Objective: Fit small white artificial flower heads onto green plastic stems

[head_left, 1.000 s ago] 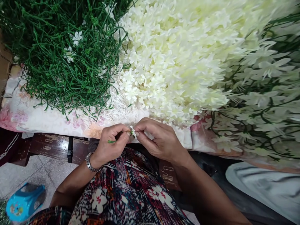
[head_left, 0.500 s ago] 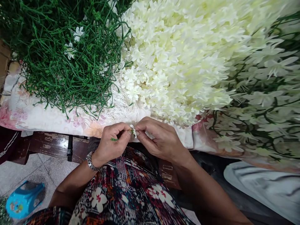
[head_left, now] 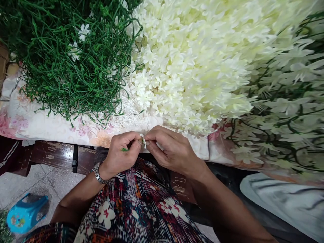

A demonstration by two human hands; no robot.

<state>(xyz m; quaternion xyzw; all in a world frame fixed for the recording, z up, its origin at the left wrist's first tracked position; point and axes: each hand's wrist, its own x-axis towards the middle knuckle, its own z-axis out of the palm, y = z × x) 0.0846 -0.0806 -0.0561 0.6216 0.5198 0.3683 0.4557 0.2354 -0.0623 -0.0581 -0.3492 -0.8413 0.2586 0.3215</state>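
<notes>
Cream plastic flowers (head_left: pixel 192 67) lie in a great heap across the middle of the desk, loose and thickly piled. To the right of it lies a bank of sprigs (head_left: pixel 286 111), pale blooms already sitting on dark green stalks. To the left is a tangle of bare green stems (head_left: pixel 68 60), with two or three white blooms caught among them. All three heaps rest on a flowered cloth (head_left: pixel 37 125), pink on white, which hangs over the near edge of the dark wooden desk (head_left: pixel 55 157).

Below the edge shows the person's lap in a patterned dress (head_left: pixel 136 209), red, black and white. A grey sheet (head_left: pixel 286 202) lies at the lower right, and a blue stool (head_left: pixel 25 212) stands on the tiled floor at the lower left.

The two hands meet fingertip to fingertip just at the cloth's near edge, above the lap. The left hand (head_left: pixel 121 153), with a metal watch (head_left: pixel 97 173) at its wrist, is curled and pinches a short green stem (head_left: pixel 124 149), whose end sticks out between the fingers. The right hand (head_left: pixel 172 150) pinches a small white flower (head_left: pixel 143 141) between thumb and forefinger, touching the left hand's fingertips. Whether the flower sits on the stem cannot be told, since the fingers cover the joint.
</notes>
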